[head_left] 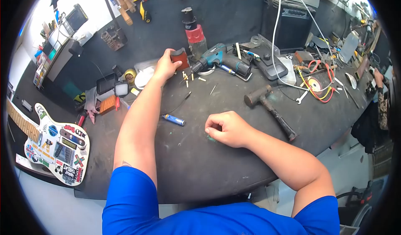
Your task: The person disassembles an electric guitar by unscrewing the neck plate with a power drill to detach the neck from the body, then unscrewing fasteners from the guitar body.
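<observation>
Near the back of the dark workbench (196,168), my left hand (168,66) is closed on a flat reddish-brown block with a dark top edge (181,59), held upright. Just right of the block stand a red-and-black bottle (194,35) and a teal cordless drill (216,56). Several small pale pegs (186,77) lie below it. My right hand (229,129) rests on the bench with its fingers curled in, and nothing shows in them. A blue battery-like cylinder (173,119) lies to its left. To its right is a dark mallet (267,105).
A stickered guitar body (58,147) lies at the left edge. A black amplifier-like box (288,24) stands at the back. Cables (330,78), a wrench (301,96) and other tools crowd the right side. Another person's hand (379,78) shows at far right.
</observation>
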Demonstrator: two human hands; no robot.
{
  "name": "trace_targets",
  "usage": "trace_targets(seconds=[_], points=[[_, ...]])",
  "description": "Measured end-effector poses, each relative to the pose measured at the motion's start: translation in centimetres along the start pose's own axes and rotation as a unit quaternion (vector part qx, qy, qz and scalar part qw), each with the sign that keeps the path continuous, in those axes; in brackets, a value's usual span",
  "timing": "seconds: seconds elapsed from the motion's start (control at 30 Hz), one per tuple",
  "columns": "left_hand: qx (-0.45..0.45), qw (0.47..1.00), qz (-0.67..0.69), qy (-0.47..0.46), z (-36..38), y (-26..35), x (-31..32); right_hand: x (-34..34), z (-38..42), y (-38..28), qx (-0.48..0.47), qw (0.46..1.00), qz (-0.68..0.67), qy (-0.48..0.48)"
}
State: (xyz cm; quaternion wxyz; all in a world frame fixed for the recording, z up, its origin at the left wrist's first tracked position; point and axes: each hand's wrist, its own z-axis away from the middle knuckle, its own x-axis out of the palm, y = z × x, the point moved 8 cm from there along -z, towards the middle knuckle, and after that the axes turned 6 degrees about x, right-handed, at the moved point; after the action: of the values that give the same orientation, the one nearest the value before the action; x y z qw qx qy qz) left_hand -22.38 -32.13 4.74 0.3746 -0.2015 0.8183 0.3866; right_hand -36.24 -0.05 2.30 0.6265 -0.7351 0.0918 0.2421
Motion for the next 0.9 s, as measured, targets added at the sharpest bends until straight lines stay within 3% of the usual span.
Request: trace_targets(seconds=[0.07, 0.17, 0.2, 0.3, 0.4, 0.6, 0.83, 0.9], points=[[-0.077, 0.995, 0.026, -0.054, -0.9, 0.1, 0.9, -0.2, 0.3, -0.4, -0.002, 1.000, 0.011, 0.001], [0.096, 0.964, -0.239, -0.075, -1.5, 4.9, -1.1, 0.6, 0.3, -0.7, -0.032, 0.998, 0.051, -0.012], [0.094, 0.938, -0.315, -0.106, -1.6, 5.9, -1.0, 0.9, 0.3, -0.7, -0.036, 0.998, 0.054, -0.018], [0.161, 0.917, -0.327, -0.160, -2.9, 7.1, 0.3, 1.4, 0.1, -1.0, -0.033, 0.996, 0.077, -0.040], [0.146, 0.908, -0.318, -0.232, -3.6, 7.5, 1.7, 1.1, 0.2, -0.8, -0.028, 0.997, 0.065, -0.041], [0.074, 0.903, -0.315, -0.284, -2.7, 5.4, 0.1, 1.0, 0.4, -1.1, -0.046, 0.995, 0.079, -0.042], [0.035, 0.911, -0.332, -0.241, -2.1, 4.3, 0.2, 1.7, 0.2, -1.5, -0.058, 0.991, 0.111, -0.045], [0.073, 0.914, -0.326, -0.228, -2.1, 4.6, 0.2, 1.5, 0.2, -1.6, -0.065, 0.991, 0.114, -0.038]])
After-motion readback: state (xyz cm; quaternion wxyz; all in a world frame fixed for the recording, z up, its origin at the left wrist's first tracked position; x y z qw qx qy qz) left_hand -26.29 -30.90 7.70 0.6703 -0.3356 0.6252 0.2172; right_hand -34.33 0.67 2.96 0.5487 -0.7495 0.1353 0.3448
